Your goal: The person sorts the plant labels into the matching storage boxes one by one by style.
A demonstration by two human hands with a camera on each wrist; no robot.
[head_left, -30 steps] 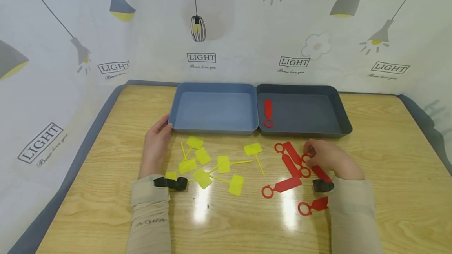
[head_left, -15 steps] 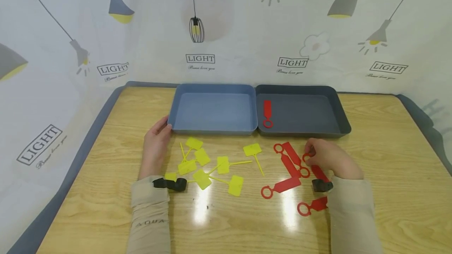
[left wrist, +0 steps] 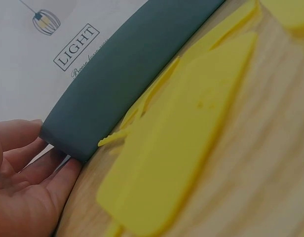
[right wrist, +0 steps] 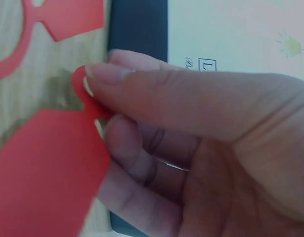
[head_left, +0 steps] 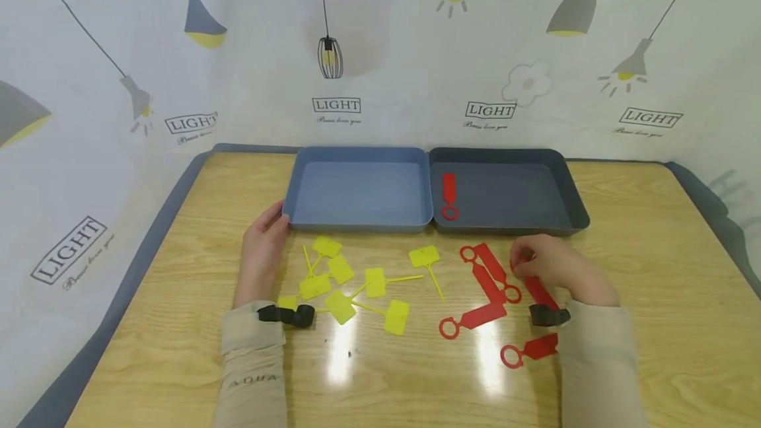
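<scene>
Pressure from my right hand [head_left: 555,266], clamped on a red tag [head_left: 538,291] at its ring in front of the dark tray [head_left: 511,200], should be light yet firm against twisting, while my left hand [head_left: 262,251] grips the blue tray [head_left: 361,193] left of the dark one.

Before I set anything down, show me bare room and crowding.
Bare: inside the blue tray; the dark tray right of its single red tag; the table outward of the left hand and right hand. Crowded: in front of the trays, yellow tags left, red tags right.
</scene>
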